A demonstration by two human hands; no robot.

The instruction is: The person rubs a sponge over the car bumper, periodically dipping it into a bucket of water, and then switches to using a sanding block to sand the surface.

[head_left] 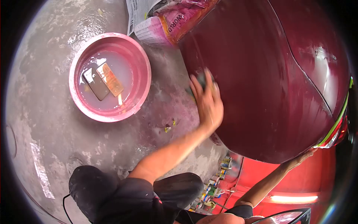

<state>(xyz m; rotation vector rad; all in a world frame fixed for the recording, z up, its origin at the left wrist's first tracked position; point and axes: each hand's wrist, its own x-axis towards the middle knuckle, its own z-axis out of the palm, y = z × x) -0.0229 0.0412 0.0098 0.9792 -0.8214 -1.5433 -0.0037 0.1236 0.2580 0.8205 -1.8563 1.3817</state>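
Note:
My left hand [209, 106] is at the lower edge of a dark red car panel [246, 86]. Its fingers lie over a dark green pad [201, 80], pressing it against the panel; motion blurs both, and the hand hides most of the pad. My right hand [304, 156] rests at the panel's far edge, near the tail light [333, 136], its fingers stretched along the rim. A pink basin [141, 93] of cloudy water stands on the floor beside the panel. One dark grey flat block [96, 84] and one tan-orange flat block [110, 80] lie in it side by side.
Newspaper and a pink printed plastic sheet [160, 28] hang against the panel's top. Several small cans [210, 188] line the foot of the red wall [276, 175]. Green tape [341, 121] borders the tail light. The concrete floor [48, 112] has wet patches.

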